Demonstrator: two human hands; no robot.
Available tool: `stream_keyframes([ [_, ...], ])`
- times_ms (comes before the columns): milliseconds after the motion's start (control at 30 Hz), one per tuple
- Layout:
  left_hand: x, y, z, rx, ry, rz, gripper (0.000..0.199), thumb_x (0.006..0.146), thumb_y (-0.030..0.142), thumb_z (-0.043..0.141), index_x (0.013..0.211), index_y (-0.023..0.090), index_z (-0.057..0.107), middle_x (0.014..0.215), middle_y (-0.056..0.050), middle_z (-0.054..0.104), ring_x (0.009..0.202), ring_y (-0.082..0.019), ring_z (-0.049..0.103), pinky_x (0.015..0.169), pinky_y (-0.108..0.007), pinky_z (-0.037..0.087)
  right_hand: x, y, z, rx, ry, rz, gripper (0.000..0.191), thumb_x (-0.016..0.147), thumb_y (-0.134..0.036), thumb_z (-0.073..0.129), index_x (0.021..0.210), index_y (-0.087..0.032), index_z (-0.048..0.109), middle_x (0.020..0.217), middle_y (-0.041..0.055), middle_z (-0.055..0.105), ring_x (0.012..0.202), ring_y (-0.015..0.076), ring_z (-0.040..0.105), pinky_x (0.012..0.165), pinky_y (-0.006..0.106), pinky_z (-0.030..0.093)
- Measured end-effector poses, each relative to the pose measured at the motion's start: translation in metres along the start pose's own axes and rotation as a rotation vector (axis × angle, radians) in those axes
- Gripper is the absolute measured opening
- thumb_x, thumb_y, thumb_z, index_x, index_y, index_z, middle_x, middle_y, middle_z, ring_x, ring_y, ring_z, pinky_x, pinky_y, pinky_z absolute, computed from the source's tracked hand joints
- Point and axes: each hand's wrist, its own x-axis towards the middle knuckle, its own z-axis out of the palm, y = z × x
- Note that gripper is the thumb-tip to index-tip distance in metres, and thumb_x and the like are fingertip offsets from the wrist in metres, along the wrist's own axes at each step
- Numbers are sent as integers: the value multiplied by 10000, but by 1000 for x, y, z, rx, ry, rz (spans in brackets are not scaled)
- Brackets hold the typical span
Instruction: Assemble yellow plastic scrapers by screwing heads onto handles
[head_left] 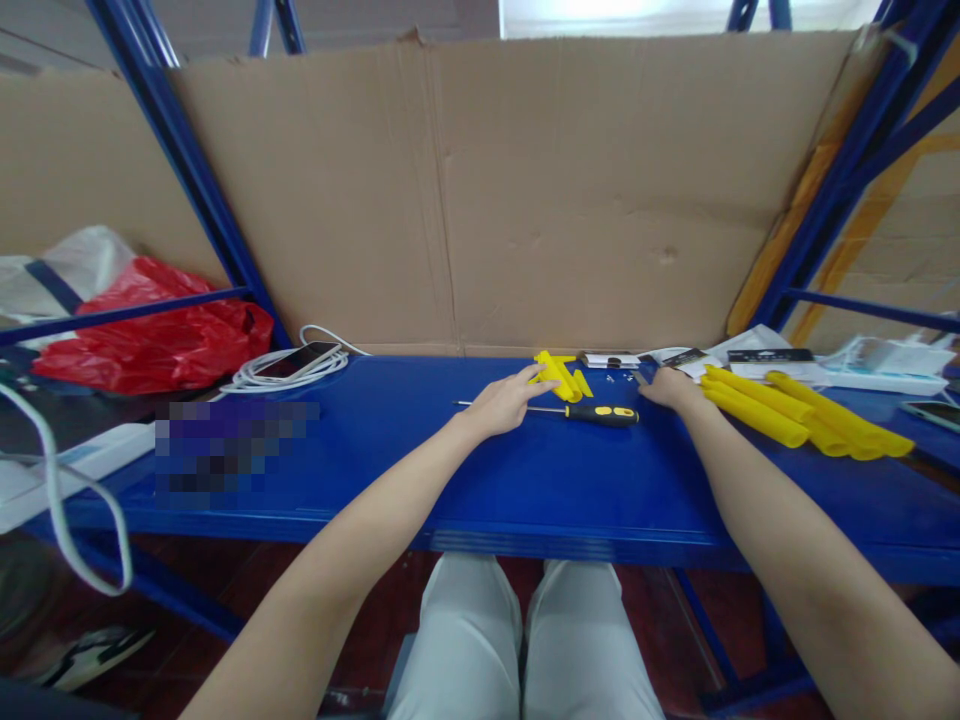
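My left hand (504,402) reaches over the blue tabletop with its fingers stretched out, the tips at a small group of yellow plastic pieces (559,374). Just below them lies a screwdriver (602,414) with a black and yellow handle; its shaft runs left, partly under my left hand. To the right, my right hand (672,388) is low on the table, fingers drawn together by a small greyish piece (640,378) too small to name. Tiny metal bits (611,379), possibly screws, lie between the hands. Long yellow tubes or rolled sleeves (802,415) rest beside my right wrist.
Behind the blue table (555,480) stands a cardboard wall (585,190) between blue posts. On the left are a red plastic bag (161,325), a coiled white cable (281,372) over a phone, and a power strip (90,465). Another power strip (885,377) lies far right.
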Motion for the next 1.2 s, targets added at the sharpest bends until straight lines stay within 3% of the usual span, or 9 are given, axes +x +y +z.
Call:
stream_keyframes([
  [367, 0, -1, 1, -4, 9, 4, 606, 852, 17, 405, 1392, 276, 499, 1496, -85, 423, 1289, -221, 509, 1011, -375, 478, 3, 2, 3, 31, 30, 8, 502, 852, -357, 548, 1208, -14, 638, 1184, 279, 637, 1120, 335, 619, 864, 360, 497],
  [1200, -1, -2, 2, -21, 13, 18, 610, 860, 25, 407, 1404, 291, 483, 1501, -68, 423, 1314, -211, 484, 1018, -369, 475, -13, -6, -11, -51, -14, 9, 463, 892, -327, 483, 1222, -32, 621, 1221, 263, 620, 1163, 315, 592, 911, 365, 468],
])
